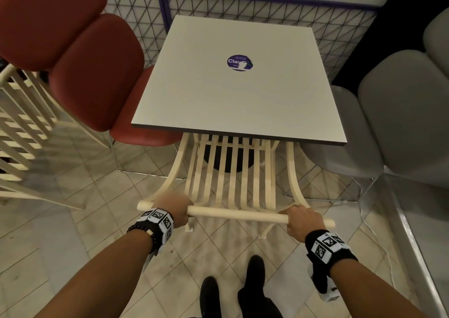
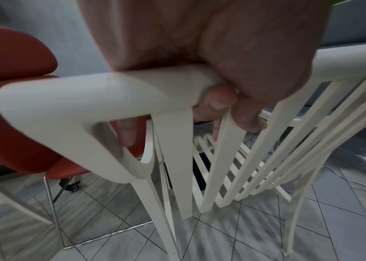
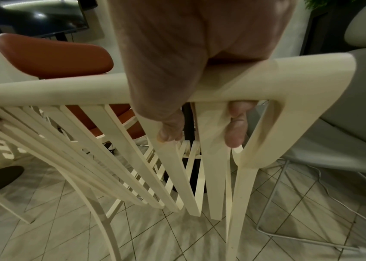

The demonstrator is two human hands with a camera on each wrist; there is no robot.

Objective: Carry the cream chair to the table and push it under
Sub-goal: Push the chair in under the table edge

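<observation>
The cream slatted chair [image 1: 233, 179] stands in front of me with its seat hidden under the near edge of the square white table [image 1: 233, 99]. Only its back slats and round top rail [image 1: 235, 213] show. My left hand [image 1: 173, 211] grips the rail near its left end, fingers curled round it [image 2: 217, 104]. My right hand [image 1: 302, 220] grips the rail near its right end, with its fingertips [image 3: 233, 137] wrapped under the rail [image 3: 289, 81]. A round purple sticker [image 1: 239, 62] lies on the tabletop.
A red padded chair [image 1: 97, 75] stands at the table's left side and a grey padded chair [image 1: 401, 123] at its right. Another cream slatted chair [image 1: 21, 135] is at far left. A wire-mesh partition [image 1: 267, 4] runs behind the table. My black shoes [image 1: 233, 291] are on the tiled floor.
</observation>
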